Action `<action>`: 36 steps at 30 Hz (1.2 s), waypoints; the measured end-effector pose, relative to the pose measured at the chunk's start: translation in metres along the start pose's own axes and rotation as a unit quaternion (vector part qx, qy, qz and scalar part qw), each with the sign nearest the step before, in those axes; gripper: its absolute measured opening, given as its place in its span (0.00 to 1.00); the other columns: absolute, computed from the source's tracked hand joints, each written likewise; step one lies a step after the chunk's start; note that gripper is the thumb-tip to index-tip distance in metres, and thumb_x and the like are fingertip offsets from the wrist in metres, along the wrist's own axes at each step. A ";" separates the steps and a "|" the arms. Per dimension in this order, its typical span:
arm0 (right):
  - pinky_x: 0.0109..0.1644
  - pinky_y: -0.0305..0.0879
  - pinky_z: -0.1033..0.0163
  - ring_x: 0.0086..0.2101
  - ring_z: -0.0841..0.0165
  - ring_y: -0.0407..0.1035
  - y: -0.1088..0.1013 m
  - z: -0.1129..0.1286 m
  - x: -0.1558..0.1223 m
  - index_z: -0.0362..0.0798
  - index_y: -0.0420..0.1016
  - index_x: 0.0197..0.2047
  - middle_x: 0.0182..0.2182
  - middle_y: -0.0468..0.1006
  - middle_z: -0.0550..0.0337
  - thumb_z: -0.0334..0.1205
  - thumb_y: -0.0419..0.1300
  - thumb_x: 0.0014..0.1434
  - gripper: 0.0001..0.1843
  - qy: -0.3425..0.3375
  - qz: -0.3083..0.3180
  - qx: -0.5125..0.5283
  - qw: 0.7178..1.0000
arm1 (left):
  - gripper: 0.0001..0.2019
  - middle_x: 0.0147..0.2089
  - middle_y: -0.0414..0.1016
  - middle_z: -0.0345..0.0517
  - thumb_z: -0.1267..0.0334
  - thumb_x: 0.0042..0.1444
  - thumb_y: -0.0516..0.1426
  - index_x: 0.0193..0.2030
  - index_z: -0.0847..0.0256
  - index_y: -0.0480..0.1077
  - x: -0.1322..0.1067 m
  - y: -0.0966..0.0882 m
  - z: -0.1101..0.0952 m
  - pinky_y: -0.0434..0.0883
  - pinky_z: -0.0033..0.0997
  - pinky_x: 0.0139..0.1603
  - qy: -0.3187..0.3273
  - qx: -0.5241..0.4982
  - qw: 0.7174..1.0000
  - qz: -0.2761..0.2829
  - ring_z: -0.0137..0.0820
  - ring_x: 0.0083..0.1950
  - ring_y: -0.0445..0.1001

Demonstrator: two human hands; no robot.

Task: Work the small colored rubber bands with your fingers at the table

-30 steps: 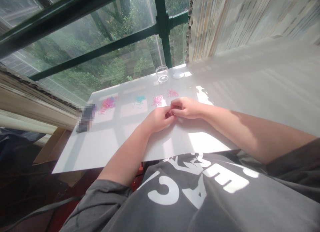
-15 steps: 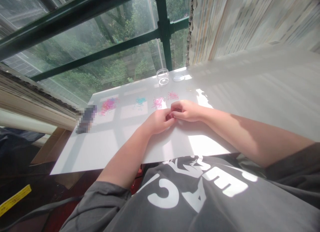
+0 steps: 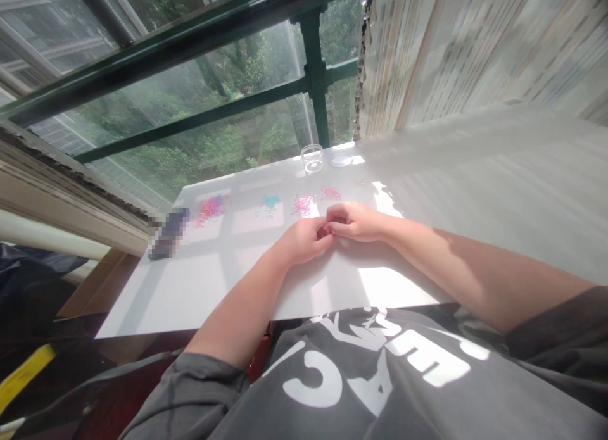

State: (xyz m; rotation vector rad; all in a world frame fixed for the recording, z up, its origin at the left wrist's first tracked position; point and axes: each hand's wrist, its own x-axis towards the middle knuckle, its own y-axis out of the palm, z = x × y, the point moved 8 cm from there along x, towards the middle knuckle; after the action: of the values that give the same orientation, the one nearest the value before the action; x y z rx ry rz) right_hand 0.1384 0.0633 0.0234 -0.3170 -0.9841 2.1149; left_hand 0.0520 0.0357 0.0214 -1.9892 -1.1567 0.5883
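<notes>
My left hand (image 3: 306,239) and my right hand (image 3: 354,221) meet over the white table (image 3: 190,294), fingertips touching. Both are closed in a pinch; whatever they hold is hidden or too small to make out. Just beyond them lie two loose piles of small thin pieces, a bright pink pile (image 3: 303,205) and a paler pink pile (image 3: 331,193). Left of these is a turquoise pile (image 3: 271,201). Farther left spreads a mixed pile (image 3: 210,209) of pink, orange and purple pieces.
A clear round jar (image 3: 312,159) stands at the table's far edge, beside a pale round lid (image 3: 342,159). A blurred-out dark object (image 3: 170,233) lies at the left edge. Beyond the table is a green-framed window (image 3: 313,79), with a striped curtain (image 3: 427,54) on the right.
The whole scene sits slightly lower in the picture, as the head camera has tilted up a little. Both hands stay together in nearly the same pose.
</notes>
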 end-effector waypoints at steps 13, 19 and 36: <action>0.29 0.49 0.66 0.25 0.72 0.57 0.001 0.001 0.000 0.47 0.64 0.26 0.22 0.65 0.65 0.39 0.51 0.52 0.06 -0.005 -0.002 0.001 1.000 | 0.11 0.26 0.68 0.39 0.56 0.54 0.51 0.27 0.61 0.62 0.000 0.000 0.000 0.60 0.26 0.28 0.000 0.008 1.000 0.001 0.27 0.28 0.65; 0.30 0.50 0.66 0.25 0.72 0.58 0.000 0.001 0.000 0.47 0.65 0.27 0.23 0.67 0.64 0.38 0.52 0.51 0.05 0.000 -0.003 -0.001 1.000 | 0.11 0.26 0.69 0.40 0.56 0.53 0.51 0.27 0.61 0.63 0.000 0.000 0.000 0.60 0.26 0.27 -0.007 0.011 1.000 -0.001 0.28 0.28 0.65; 0.30 0.51 0.65 0.26 0.72 0.59 0.001 -0.002 0.001 0.47 0.65 0.27 0.24 0.67 0.64 0.38 0.52 0.52 0.05 -0.007 -0.005 0.003 1.000 | 0.10 0.26 0.69 0.39 0.57 0.53 0.52 0.28 0.61 0.64 0.001 0.000 0.001 0.60 0.26 0.27 0.000 0.016 1.000 -0.003 0.27 0.27 0.65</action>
State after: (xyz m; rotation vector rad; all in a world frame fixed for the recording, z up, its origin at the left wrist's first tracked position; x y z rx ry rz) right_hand 0.1383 0.0645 0.0211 -0.2947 -0.9851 2.1119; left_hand 0.0515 0.0371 0.0205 -1.9580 -1.1478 0.6002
